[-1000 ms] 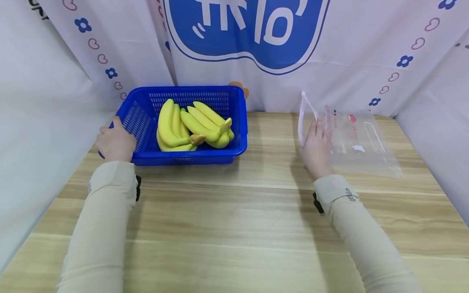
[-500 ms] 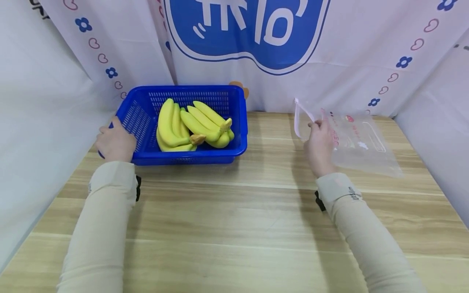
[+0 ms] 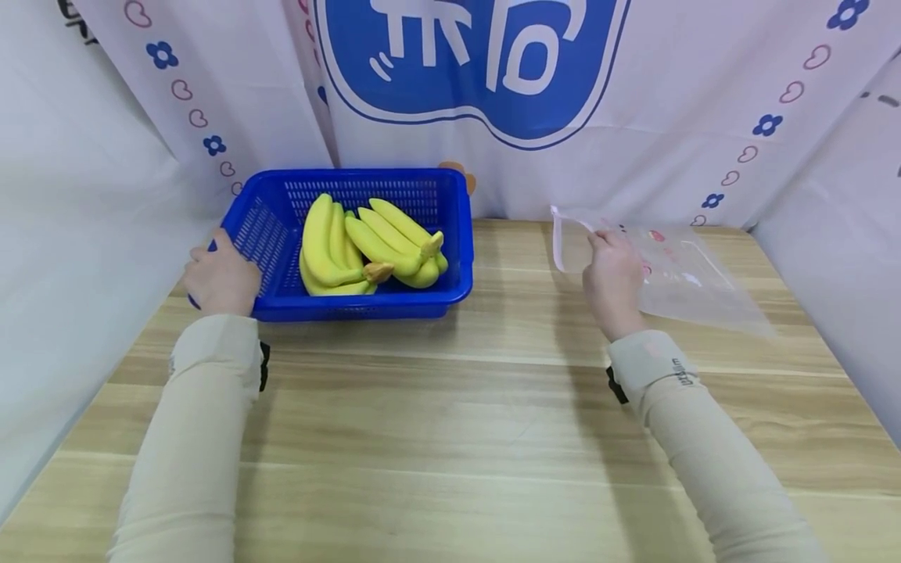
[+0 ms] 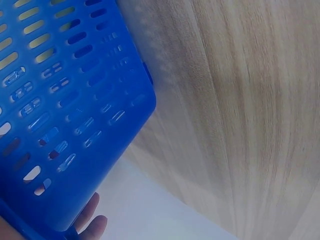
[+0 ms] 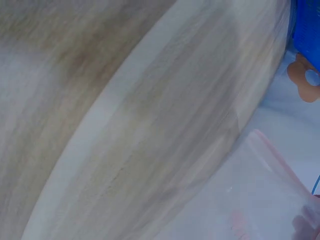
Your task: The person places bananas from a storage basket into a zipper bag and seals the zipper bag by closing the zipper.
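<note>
A blue plastic basket stands at the back left of the wooden table, holding a bunch of yellow bananas. My left hand grips the basket's near left corner; the left wrist view shows the basket wall close up with fingertips under it. My right hand pinches the open pink-zipped mouth of a clear zip bag and holds that end off the table. In the right wrist view the bag fills the lower right.
A white cloth backdrop with a blue logo hangs behind the table, and white cloth walls close in the left and right sides. A small orange shape peeks from behind the basket. Bare wood lies between my arms.
My right hand has drawn the bag's mouth leftward and lower, and the bag now lies flatter. The left hand and basket have stayed put.
</note>
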Motion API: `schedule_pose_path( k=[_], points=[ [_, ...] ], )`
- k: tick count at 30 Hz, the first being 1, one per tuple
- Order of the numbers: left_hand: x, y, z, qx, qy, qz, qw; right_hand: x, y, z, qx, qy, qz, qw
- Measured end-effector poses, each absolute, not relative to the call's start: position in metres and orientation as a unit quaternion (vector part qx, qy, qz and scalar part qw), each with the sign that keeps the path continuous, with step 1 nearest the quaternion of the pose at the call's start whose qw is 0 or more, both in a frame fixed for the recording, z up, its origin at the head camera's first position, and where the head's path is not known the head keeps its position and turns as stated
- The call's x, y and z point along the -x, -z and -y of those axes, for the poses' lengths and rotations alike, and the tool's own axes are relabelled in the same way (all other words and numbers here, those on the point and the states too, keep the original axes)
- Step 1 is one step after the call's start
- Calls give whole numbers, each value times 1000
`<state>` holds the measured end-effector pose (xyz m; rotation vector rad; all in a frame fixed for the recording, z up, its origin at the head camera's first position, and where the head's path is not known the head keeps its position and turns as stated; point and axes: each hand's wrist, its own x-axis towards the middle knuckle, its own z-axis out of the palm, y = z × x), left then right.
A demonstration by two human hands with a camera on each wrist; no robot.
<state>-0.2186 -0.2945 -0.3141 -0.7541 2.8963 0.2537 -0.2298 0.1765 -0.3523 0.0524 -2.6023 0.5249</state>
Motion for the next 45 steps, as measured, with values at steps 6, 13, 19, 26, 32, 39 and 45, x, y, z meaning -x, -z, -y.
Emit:
schedule_pose_path(
  k=[6, 13, 19, 26, 32, 39, 45],
  points=[
    [217, 315, 295, 252, -86, -962, 65, 227, 344, -169, 2, -199, 965, 173],
    [217, 314, 295, 249, -84, -963, 69, 224, 339, -161, 16, -247, 961, 119],
    [218, 314, 296, 246, -84, -963, 71, 224, 339, -158, -11, -254, 955, 156],
    [218, 312, 295, 244, -87, -963, 72, 223, 336, -159, -28, -200, 969, 143],
    [218, 312, 294, 247, -90, -962, 73, 222, 336, -157, 19, -187, 977, 101],
    [219, 313, 295, 247, -89, -962, 73, 223, 337, -156, 43, -241, 962, 122],
    [220, 314, 296, 244, -89, -963, 73, 221, 336, -157, 55, -267, 953, 137]
  ],
)
